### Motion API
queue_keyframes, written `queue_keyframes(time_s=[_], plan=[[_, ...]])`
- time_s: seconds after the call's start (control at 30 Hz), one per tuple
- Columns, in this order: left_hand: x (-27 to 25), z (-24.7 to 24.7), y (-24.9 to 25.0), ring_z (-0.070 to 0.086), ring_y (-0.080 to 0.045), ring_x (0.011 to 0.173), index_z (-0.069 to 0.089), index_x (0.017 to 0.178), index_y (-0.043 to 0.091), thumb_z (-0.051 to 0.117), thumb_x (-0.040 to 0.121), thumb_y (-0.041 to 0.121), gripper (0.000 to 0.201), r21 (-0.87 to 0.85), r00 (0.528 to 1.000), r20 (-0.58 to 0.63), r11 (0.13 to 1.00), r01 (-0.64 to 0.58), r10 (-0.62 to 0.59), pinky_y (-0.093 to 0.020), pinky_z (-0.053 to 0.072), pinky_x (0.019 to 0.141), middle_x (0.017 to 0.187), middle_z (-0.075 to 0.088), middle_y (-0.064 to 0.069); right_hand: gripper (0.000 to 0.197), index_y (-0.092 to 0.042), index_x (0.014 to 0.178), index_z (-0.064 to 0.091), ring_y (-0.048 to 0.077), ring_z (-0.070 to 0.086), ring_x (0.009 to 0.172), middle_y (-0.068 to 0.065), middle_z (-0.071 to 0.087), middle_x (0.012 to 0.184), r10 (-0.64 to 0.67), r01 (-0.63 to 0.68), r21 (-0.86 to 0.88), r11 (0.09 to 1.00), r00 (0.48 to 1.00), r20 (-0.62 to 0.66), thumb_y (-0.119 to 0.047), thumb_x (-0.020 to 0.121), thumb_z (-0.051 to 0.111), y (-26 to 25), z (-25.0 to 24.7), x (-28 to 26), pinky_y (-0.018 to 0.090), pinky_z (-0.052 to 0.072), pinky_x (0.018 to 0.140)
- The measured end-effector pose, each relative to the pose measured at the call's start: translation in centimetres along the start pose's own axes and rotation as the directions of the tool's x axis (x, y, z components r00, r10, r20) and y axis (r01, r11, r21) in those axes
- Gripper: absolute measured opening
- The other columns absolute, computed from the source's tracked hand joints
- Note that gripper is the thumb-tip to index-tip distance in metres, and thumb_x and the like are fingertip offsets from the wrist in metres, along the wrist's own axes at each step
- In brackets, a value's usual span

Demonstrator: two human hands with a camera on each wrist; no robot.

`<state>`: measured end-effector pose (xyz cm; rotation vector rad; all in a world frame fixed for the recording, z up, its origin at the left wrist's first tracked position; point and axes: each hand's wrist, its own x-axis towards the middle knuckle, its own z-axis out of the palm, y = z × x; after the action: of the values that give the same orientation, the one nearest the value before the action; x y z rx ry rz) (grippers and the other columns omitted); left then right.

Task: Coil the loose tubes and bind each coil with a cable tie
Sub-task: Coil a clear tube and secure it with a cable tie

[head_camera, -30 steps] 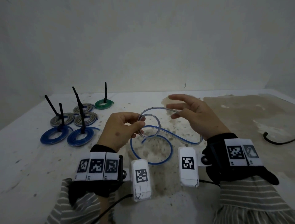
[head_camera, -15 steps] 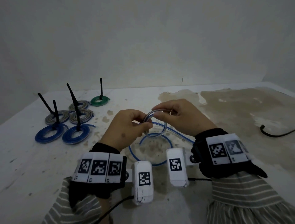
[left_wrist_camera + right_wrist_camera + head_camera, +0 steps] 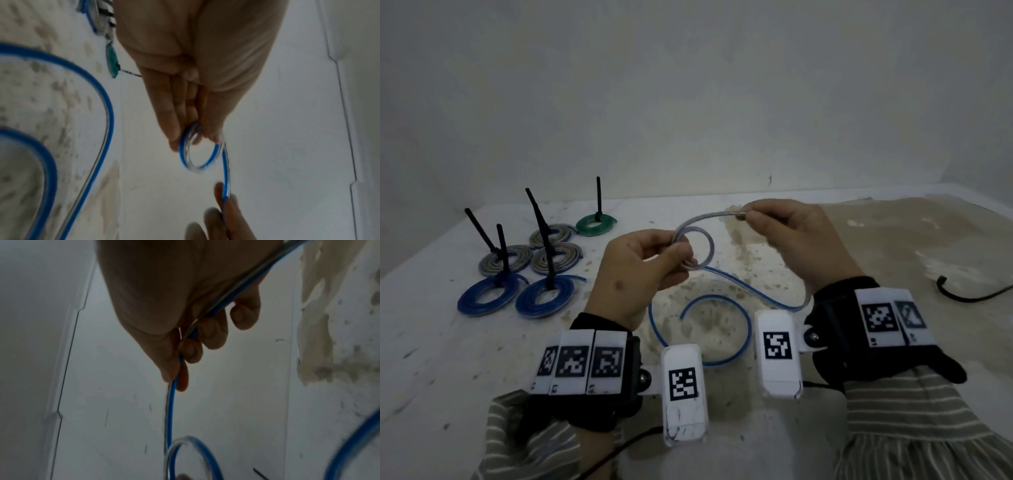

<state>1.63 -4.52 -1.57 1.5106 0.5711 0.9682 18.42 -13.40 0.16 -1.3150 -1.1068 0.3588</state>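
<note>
Head view, left to right: six bound coils [image 3: 517,267] lie on the stained white tabletop [image 3: 448,359], each with a black cable tie [image 3: 541,219] standing up. Left hand [image 3: 643,270] pinches a small loop of the blue-striped clear tube [image 3: 695,250] between thumb and fingers, above the tabletop. Right hand [image 3: 794,236] pinches the same tube further along; its free length runs back under this hand and curls on the tabletop between both wrists. A black cord [image 3: 976,294] lies far right.

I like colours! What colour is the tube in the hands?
The tube is clear with a blue stripe, seen best in the left wrist view.
</note>
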Motion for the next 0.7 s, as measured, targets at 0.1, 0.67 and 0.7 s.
queue_keyframes(time_s=[0.1,0.67,0.7], plan=[[0.2,0.3,0.0,0.068,-0.01,0.063,0.061,0.08,0.009,0.059,0.084,0.008,0.005,-0.267,0.994,-0.08,0.962,0.055,-0.079,-0.018,0.053,0.057,0.063,0.069,-0.001,0.021,-0.019,0.082,0.062,0.007,0.039,0.045,-0.003,0.048,0.052,0.104,-0.108,0.012,0.994,0.977,0.187,-0.007,0.091,0.048,-0.1,1.5,-0.3,0.013,0.033,0.045],[-0.4,1.3,-0.4,0.066,-0.007,0.07,0.069,0.079,0.02,0.068,0.079,0.023,0.004,0.055,0.95,0.052,0.951,0.305,-0.307,-0.023,0.051,0.062,0.068,0.07,0.006,0.024,-0.015,0.076,0.056,0.008,0.057,0.064,-0.004,0.059,0.07,0.102,-0.098,-0.031,0.995,0.962,0.254,-0.013,0.096,0.042,0.4,2.9,-0.7,0.025,0.048,0.062],[-0.4,1.1,-0.2,0.066,-0.007,0.071,0.069,0.081,0.02,0.069,0.078,0.02,0.003,0.088,0.96,0.051,0.959,0.27,-0.275,-0.023,0.052,0.062,0.071,0.07,0.005,0.024,-0.016,0.076,0.057,0.008,0.055,0.062,-0.004,0.058,0.068,0.1,-0.089,-0.052,0.995,0.958,0.269,-0.012,0.095,0.043,0.5,2.8,-0.8,0.026,0.048,0.062]])
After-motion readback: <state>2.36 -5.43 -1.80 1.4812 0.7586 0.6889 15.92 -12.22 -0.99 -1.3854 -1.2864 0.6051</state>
